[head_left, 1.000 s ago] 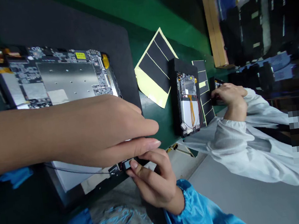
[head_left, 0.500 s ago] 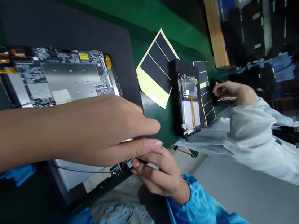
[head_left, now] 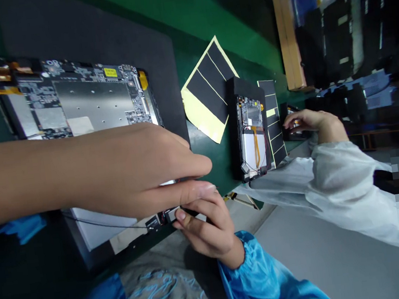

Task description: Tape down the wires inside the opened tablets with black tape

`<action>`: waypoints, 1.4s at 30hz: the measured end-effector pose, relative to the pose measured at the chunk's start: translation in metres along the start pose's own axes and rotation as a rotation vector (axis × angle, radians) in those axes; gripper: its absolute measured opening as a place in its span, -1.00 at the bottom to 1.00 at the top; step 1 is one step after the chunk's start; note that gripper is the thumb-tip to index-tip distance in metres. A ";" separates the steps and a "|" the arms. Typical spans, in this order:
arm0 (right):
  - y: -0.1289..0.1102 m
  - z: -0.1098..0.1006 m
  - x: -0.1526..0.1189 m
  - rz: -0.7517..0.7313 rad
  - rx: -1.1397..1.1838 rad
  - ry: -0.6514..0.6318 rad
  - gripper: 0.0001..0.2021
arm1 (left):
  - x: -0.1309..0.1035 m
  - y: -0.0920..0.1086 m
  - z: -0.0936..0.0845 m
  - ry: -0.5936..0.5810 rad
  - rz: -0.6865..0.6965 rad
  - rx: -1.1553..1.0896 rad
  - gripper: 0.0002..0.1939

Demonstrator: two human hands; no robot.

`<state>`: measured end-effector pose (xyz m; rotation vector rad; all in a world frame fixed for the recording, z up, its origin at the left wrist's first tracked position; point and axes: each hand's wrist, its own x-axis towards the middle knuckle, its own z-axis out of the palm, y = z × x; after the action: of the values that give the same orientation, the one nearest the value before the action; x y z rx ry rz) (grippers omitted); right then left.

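Note:
An opened tablet lies before me, its circuit board point(head_left: 94, 97) and metal shield showing and its white battery point(head_left: 100, 232) partly covered by my forearm. My left hand point(head_left: 154, 169) reaches across it from the left, fingers bent and closed, thumb against my right fingertips. What those left fingers hold is hidden. Low at the tablet's near right corner, my right hand point(head_left: 209, 226) pinches a small silver block point(head_left: 172, 215) between thumb and fingers. A thin black wire point(head_left: 103, 225) runs along the battery toward that corner.
Under the tablet is a dark mat point(head_left: 123, 37). To the right lie a yellow-backed sheet of black stickers point(head_left: 207, 90), a second opened tablet point(head_left: 254, 138) and another sticker strip point(head_left: 274, 125). Beyond, a co-worker's hand point(head_left: 312, 121) works over a dark device. A cardboard edge point(head_left: 287, 37) stands at the back.
My right hand has shifted slightly left and up, showing more of the silver block. My left hand stays nearly in place. The co-worker's forearm has moved a little.

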<state>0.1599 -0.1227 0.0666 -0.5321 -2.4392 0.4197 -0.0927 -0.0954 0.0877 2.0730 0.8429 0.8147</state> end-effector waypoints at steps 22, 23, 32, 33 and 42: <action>0.004 0.000 -0.012 -0.085 -0.111 -0.018 -0.80 | 0.001 -0.003 -0.002 -0.039 0.006 -0.001 -0.60; 0.002 0.000 -0.013 -0.077 -0.139 -0.003 -0.80 | 0.001 -0.003 -0.001 -0.038 0.012 0.003 -0.61; -0.008 0.001 -0.013 -0.009 -0.206 0.040 -0.82 | -0.002 0.006 -0.002 -0.202 0.058 -0.099 -0.66; -0.008 0.001 -0.011 -0.002 -0.199 0.038 -0.82 | -0.002 0.006 -0.001 -0.219 0.047 -0.099 -0.64; -0.007 -0.003 -0.001 0.088 0.076 0.012 -0.75 | 0.000 0.008 0.001 -0.174 -0.020 -0.065 -0.61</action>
<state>0.1604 -0.1285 0.0716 -0.6091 -2.3837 0.5419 -0.0897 -0.1001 0.0937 2.0410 0.7311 0.6317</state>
